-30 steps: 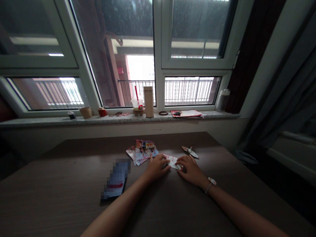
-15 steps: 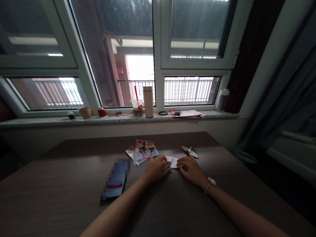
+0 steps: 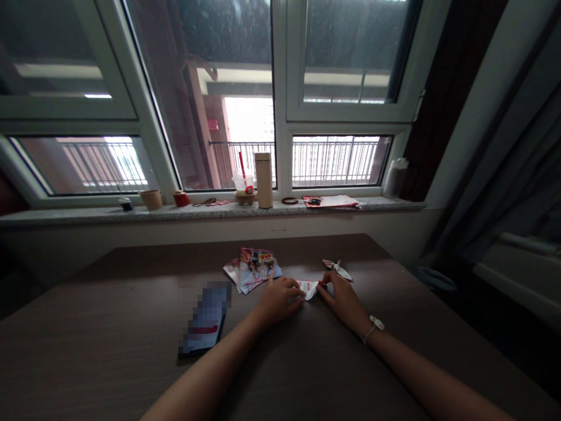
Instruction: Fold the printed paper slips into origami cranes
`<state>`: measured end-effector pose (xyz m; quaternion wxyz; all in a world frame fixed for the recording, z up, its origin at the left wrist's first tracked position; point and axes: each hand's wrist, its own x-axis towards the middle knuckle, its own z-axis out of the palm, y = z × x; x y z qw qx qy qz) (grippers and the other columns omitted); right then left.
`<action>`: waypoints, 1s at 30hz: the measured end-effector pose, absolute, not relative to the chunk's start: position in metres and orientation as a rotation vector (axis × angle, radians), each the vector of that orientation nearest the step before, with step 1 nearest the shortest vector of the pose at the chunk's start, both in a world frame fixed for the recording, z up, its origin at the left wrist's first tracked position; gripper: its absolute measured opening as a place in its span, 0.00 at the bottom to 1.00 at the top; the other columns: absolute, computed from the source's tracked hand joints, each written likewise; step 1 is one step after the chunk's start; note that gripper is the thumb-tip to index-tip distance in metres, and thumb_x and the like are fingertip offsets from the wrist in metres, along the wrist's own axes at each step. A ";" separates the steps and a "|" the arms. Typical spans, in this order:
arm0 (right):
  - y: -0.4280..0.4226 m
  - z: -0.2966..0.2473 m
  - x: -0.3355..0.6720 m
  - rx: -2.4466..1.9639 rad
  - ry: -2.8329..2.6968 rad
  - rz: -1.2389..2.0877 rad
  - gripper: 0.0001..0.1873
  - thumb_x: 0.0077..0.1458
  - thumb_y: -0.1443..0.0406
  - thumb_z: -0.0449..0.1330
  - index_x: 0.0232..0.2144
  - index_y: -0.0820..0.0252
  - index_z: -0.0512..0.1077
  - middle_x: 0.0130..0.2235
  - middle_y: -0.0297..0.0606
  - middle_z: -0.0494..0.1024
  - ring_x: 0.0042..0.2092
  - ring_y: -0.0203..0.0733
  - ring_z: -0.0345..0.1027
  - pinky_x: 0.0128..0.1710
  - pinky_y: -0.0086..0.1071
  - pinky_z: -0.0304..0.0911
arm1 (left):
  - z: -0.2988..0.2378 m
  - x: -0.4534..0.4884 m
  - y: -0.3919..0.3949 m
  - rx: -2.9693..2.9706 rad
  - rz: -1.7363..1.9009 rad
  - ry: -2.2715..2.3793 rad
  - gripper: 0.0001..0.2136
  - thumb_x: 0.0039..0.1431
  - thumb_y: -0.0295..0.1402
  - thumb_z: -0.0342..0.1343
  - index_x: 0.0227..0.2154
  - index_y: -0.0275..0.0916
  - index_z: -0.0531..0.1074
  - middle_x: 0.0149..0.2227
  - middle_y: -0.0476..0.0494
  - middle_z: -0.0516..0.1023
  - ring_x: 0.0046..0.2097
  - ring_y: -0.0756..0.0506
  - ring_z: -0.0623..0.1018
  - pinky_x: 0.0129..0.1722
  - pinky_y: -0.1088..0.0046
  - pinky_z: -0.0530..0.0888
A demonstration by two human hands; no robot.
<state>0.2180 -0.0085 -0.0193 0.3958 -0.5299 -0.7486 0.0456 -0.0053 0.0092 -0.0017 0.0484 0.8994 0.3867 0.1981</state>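
Between my hands a small folded sheet of white paper [image 3: 308, 287] with red print rests on the table. My left hand [image 3: 280, 299] presses its left end with bent fingers. At the right end, my right hand [image 3: 340, 297] pinches a corner between thumb and fingers, and that corner is lifted a little. A folded paper crane [image 3: 337, 269] lies just beyond my right hand. Past my left fingertips is a fanned pile of colourful printed paper sheets [image 3: 256, 270].
A phone [image 3: 205, 318], blurred out, lies on the brown table [image 3: 109, 327] left of my left forearm. Along the windowsill [image 3: 210, 212] stand a tan flask [image 3: 263, 181], a drink cup with a red straw [image 3: 243, 184], a paper cup [image 3: 151, 200], scissors [image 3: 312, 201] on papers and a clear bottle [image 3: 395, 178].
My right fingers have closed into a pinch on the paper's right end and raised that corner. The left hand has barely moved.
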 end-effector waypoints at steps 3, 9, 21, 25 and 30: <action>-0.012 -0.014 0.217 -1.303 -1.985 0.083 0.07 0.62 0.61 0.53 0.33 0.57 0.68 0.36 0.38 0.75 0.41 0.45 0.68 0.47 0.40 0.62 | -0.001 -0.006 0.008 2.740 0.596 1.174 0.10 0.63 0.39 0.53 0.42 0.51 0.78 0.46 0.48 0.77 0.51 0.43 0.72 0.65 0.53 0.50; -0.013 -0.014 0.216 -1.260 -2.041 0.009 0.09 0.63 0.63 0.54 0.40 0.56 0.73 0.43 0.40 0.75 0.46 0.45 0.68 0.51 0.41 0.62 | -0.003 -0.006 0.009 2.738 0.612 1.171 0.10 0.63 0.39 0.53 0.42 0.51 0.78 0.47 0.49 0.76 0.52 0.43 0.72 0.65 0.51 0.49; -0.011 -0.023 0.217 -1.268 -2.163 -0.144 0.15 0.60 0.66 0.56 0.48 0.53 0.74 0.49 0.42 0.73 0.51 0.46 0.66 0.55 0.46 0.60 | -0.009 -0.006 0.013 2.764 0.680 1.141 0.09 0.61 0.36 0.55 0.43 0.46 0.77 0.45 0.47 0.78 0.52 0.44 0.73 0.65 0.54 0.53; -0.013 -0.023 0.215 -1.336 -2.203 -0.150 0.15 0.62 0.64 0.55 0.50 0.51 0.73 0.50 0.41 0.73 0.53 0.47 0.65 0.57 0.47 0.57 | -0.011 -0.006 0.013 2.751 0.680 1.136 0.09 0.60 0.36 0.56 0.43 0.46 0.76 0.48 0.46 0.78 0.53 0.44 0.73 0.65 0.55 0.52; -0.014 -0.023 0.213 -1.406 -2.247 -0.159 0.16 0.63 0.62 0.54 0.52 0.50 0.72 0.51 0.41 0.72 0.54 0.47 0.64 0.59 0.49 0.54 | -0.012 -0.006 0.014 2.734 0.671 1.141 0.09 0.60 0.37 0.56 0.42 0.45 0.75 0.50 0.45 0.77 0.54 0.43 0.72 0.66 0.54 0.51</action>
